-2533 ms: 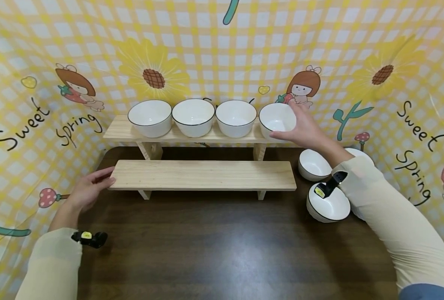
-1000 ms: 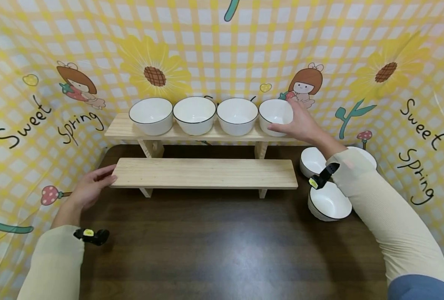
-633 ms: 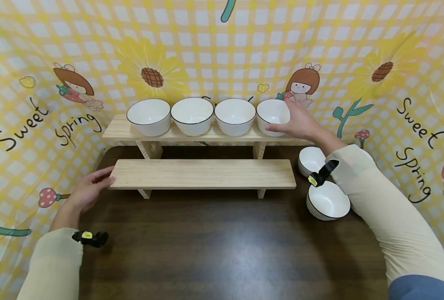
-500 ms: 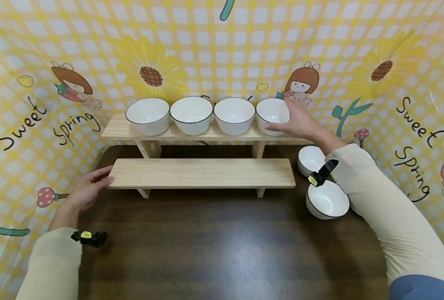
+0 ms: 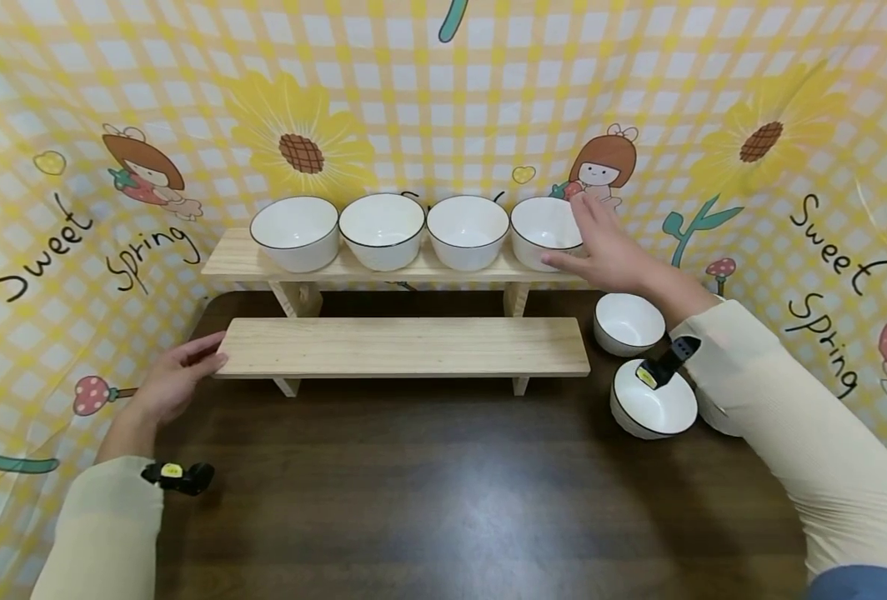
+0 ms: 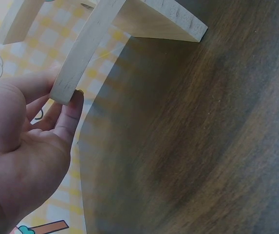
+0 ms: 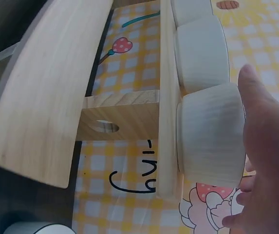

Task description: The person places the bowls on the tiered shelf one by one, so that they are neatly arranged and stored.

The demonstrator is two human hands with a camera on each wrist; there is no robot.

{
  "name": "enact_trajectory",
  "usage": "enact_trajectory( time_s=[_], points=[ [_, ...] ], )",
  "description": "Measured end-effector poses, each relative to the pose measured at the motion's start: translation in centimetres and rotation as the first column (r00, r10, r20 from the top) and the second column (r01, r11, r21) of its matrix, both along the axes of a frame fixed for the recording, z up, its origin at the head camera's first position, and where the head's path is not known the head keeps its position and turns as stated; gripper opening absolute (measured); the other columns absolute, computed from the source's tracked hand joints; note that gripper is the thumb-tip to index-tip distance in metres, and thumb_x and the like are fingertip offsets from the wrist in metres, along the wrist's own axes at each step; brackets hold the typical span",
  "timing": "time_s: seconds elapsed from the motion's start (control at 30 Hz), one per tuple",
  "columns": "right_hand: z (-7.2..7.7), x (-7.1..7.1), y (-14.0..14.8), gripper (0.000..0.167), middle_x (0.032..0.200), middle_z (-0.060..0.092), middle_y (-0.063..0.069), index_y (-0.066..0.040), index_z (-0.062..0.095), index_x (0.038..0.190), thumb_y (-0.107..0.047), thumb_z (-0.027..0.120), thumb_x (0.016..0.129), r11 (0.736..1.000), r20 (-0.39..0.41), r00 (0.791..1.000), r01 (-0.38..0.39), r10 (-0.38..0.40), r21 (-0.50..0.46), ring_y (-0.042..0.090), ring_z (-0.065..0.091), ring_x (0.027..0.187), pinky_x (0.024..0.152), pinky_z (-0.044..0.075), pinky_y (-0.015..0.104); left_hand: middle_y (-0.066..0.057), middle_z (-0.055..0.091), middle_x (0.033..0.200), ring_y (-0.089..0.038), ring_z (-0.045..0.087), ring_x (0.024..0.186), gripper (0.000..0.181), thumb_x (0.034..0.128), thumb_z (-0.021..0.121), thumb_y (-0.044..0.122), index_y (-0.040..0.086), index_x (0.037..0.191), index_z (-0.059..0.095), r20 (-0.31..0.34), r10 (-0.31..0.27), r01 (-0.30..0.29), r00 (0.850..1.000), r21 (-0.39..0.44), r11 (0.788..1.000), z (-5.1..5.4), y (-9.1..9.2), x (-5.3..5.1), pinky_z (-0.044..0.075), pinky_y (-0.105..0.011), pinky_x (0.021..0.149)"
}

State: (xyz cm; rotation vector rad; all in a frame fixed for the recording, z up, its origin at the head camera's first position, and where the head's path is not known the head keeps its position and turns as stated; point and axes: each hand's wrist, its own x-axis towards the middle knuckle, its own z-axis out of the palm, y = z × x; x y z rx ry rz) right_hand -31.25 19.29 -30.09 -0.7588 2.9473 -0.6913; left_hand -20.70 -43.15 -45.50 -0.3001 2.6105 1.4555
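Several white bowls with dark rims stand in a row on the upper tier of a pale two-step wooden shelf. At the rightmost bowl, my right hand has its fingers spread beside the rim, thumb in front. In the right wrist view the thumb and fingers of that hand lie loosely around the same bowl; whether they touch it I cannot tell. My left hand pinches the left end of the lower tier, also seen in the left wrist view between thumb and fingers.
On the dark wooden table, right of the shelf, stand more white bowls: one bowl behind, another bowl in front, and one partly hidden under my right sleeve. Yellow checked cloth surrounds the table.
My right hand has loosened from the rightmost bowl and moved slightly right, its thumb off the inner side. The bowl has shifted left against its neighbour. The left hand keeps its hold.
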Motion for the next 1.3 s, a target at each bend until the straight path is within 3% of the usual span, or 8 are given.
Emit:
enact_trajectory(
  time_s=[0.13,0.33,0.5,0.6,0.77,1.03,1.3],
  points=[
    [0.0,1.2,0.6,0.1,0.165,-0.004,0.032,0.009,-0.001,0.158,-0.047,0.059,0.102,0.996,-0.035,0.999,-0.012,0.015,0.086,0.044,-0.007,0.153,0.122,0.001,0.056,-0.025,0.028,0.161,-0.018,0.043,0.127,0.074,0.1016,0.058,0.047,0.009,0.16,0.033,0.001,0.007,-0.007,1.0,0.004,1.0,0.1,0.1,0.0,0.043,-0.018,0.091],
    [-0.7,2.5,1.5,0.092,0.162,0.009,0.034,0.012,0.011,0.157,-0.038,0.064,0.101,0.991,-0.139,0.989,-0.031,0.049,0.13,0.05,0.005,0.151,0.121,0.006,0.06,-0.025,0.028,0.162,-0.018,0.043,0.128,0.075,0.1013,0.057,0.049,0.009,0.16,0.033,0.004,0.006,-0.006,1.0,-0.012,1.0,0.3,0.3,0.1,0.043,-0.027,0.099],
    [-1.5,3.6,2.3,0.095,0.162,0.013,0.035,0.009,0.012,0.158,-0.041,0.066,0.099,0.984,-0.198,0.979,-0.011,0.047,0.177,0.051,0.01,0.15,0.119,0.011,0.064,-0.025,0.03,0.16,-0.008,0.045,0.12,0.074,0.1017,0.058,0.047,0.007,0.159,0.033,-0.008,0.005,-0.005,1.0,-0.003,1.0,0.2,0.3,0.2,0.044,-0.019,0.092],
    [-1.8,4.3,2.8,0.099,0.163,0.009,0.035,0.01,0.008,0.159,-0.043,0.066,0.098,0.981,-0.194,0.981,0.007,0.031,0.193,0.05,0.008,0.15,0.119,0.01,0.064,-0.025,0.029,0.16,-0.006,0.045,0.118,0.074,0.1017,0.058,0.046,0.008,0.159,0.033,-0.005,0.008,-0.008,1.0,0.008,1.0,0.2,0.3,0.1,0.044,-0.019,0.092],
    [-1.9,5.5,3.5,0.102,0.165,0.002,0.032,0.006,0.002,0.16,-0.044,0.066,0.098,0.98,-0.168,0.985,-0.002,0.036,0.197,0.049,0.002,0.151,0.118,0.006,0.066,-0.024,0.027,0.162,-0.013,0.044,0.126,0.075,0.1011,0.058,0.048,0.009,0.16,0.032,0.011,0.012,-0.012,1.0,0.006,1.0,0.2,0.2,0.0,0.043,-0.026,0.1],
    [-2.6,7.7,4.8,0.1,0.165,0.007,0.032,0.006,0.009,0.16,-0.047,0.067,0.097,0.979,-0.231,0.97,-0.021,0.069,0.205,0.047,0.003,0.152,0.117,0.008,0.067,-0.024,0.028,0.162,-0.019,0.042,0.129,0.077,0.1001,0.058,0.051,0.01,0.16,0.033,0.023,0.02,-0.02,1.0,-0.007,1.0,0.2,0.2,0.2,0.043,-0.023,0.097],
    [-3.8,9.5,6.1,0.099,0.166,0.005,0.029,0.004,0.011,0.161,-0.045,0.069,0.096,0.974,-0.22,0.974,0.0,0.051,0.227,0.044,0.0,0.153,0.115,0.008,0.071,-0.024,0.028,0.161,-0.023,0.041,0.13,0.076,0.1012,0.057,0.05,0.008,0.16,0.032,0.021,0.016,-0.016,1.0,-0.008,1.0,0.4,0.4,0.3,0.04,-0.041,0.108]
  ],
)
